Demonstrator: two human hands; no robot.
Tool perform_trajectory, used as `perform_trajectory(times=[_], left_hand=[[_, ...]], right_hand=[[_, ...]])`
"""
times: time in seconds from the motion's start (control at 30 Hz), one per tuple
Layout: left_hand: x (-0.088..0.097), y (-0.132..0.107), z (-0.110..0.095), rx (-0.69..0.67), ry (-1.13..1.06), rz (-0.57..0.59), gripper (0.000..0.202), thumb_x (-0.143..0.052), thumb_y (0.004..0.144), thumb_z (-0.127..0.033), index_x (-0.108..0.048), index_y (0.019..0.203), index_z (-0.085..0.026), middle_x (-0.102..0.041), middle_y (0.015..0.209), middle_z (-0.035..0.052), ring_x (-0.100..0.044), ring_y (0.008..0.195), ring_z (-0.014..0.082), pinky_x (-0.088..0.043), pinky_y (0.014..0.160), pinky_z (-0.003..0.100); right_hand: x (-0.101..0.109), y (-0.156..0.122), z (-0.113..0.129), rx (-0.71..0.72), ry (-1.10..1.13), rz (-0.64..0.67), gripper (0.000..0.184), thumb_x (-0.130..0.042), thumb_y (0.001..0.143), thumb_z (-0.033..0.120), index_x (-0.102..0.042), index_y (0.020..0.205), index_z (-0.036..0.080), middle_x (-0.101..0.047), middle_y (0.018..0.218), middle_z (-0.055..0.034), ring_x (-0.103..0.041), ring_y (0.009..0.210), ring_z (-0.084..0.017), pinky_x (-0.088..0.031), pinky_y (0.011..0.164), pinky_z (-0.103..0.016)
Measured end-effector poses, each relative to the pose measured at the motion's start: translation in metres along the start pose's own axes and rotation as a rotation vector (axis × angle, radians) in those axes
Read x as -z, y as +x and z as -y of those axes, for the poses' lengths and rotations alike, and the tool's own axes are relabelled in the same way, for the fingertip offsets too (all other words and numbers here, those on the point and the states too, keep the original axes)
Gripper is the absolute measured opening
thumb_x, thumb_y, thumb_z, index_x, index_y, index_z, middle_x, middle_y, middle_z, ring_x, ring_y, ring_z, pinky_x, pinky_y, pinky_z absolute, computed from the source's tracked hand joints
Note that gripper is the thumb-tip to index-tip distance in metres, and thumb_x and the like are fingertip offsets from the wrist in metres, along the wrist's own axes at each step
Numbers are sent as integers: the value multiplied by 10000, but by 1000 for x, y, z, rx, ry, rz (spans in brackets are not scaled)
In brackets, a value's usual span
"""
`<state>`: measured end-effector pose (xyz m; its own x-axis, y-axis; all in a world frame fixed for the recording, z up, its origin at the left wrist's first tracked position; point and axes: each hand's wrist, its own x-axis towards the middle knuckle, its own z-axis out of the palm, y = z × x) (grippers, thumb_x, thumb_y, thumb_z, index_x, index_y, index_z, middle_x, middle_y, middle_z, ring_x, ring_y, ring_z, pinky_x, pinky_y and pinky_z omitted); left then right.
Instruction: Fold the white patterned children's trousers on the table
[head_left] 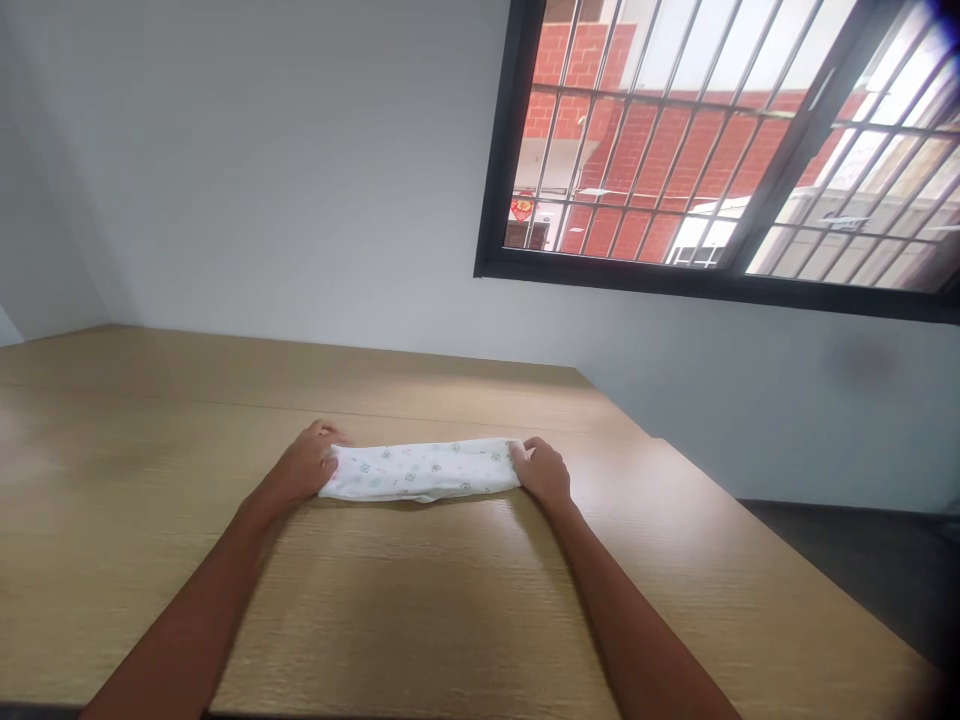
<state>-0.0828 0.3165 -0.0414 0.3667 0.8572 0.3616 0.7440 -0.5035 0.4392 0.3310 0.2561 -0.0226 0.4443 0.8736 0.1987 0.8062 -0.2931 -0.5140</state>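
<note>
A long folded white cloth (420, 472) with a small pastel print lies flat on the wooden table (390, 610), running left to right in front of me. My left hand (304, 465) grips its left end, with the fingers curled over the fold. My right hand (541, 472) holds the opposite end in the same way. Both forearms reach up from the bottom of the view. The cloth's underside is hidden.
The light oak tabletop extends well to the left and ends at far and right edges. Beyond it stand a pale wall (262, 170) and a barred, dark-framed window (675, 130) showing a red brick building. Dark floor (840, 570) lies beyond the right edge.
</note>
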Motion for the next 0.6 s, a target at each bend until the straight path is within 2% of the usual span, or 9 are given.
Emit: perform_trajectory(times=[0.1,0.2,0.3,0.37,0.47,0.6], left_hand=[[-15,4,-33,-151,4,-26,389,-427,864,-287,-682,1125,-149,-562,1286,143,-514,1219,293,-399,1075,438],[-44,4,-77,-259,-13,103,423,-399,949,-318,-621,1265,-148,-525,1405,141,-460,1312,284,-360,1123,431],[-71,-2,-107,-270,27,247,535,-378,1009,-426,-451,1468,-160,-363,1566,131,-292,1453,317,-249,1191,488],[-81,-5,-114,-274,43,300,592,-368,1021,-509,-372,1521,-192,-296,1602,118,-204,1488,343,-187,1205,526],[-83,-8,-113,-313,30,315,595,-378,1015,-569,-385,1511,-241,-261,1617,102,-168,1498,354,-167,1207,543],[-77,-10,-111,-328,-1,364,574,-448,994,-552,-414,1493,-271,-204,1635,87,-148,1500,366,-167,1204,567]], right_hand=[[-1,-11,13,183,-120,-147,233,-473,937,341,-631,987,178,-692,980,-106,-618,888,-246,-376,895,-401],[-9,-25,35,390,-174,-293,307,-508,902,288,-609,1153,142,-644,1137,-161,-563,1070,-299,-311,995,-463],[-20,-39,54,512,-143,-341,475,-529,888,284,-525,1327,102,-561,1301,-215,-479,1227,-341,-274,1058,-503],[-28,-46,61,596,-88,-232,476,-528,904,312,-530,1338,116,-532,1368,-210,-453,1280,-330,-298,1077,-480],[-34,-54,64,703,-51,45,518,-504,945,395,-493,1400,148,-459,1485,-190,-394,1372,-313,-321,1102,-469],[-27,-65,64,686,-113,348,511,-333,1025,482,-478,1436,214,-397,1554,-155,-322,1439,-336,-274,1118,-600]])
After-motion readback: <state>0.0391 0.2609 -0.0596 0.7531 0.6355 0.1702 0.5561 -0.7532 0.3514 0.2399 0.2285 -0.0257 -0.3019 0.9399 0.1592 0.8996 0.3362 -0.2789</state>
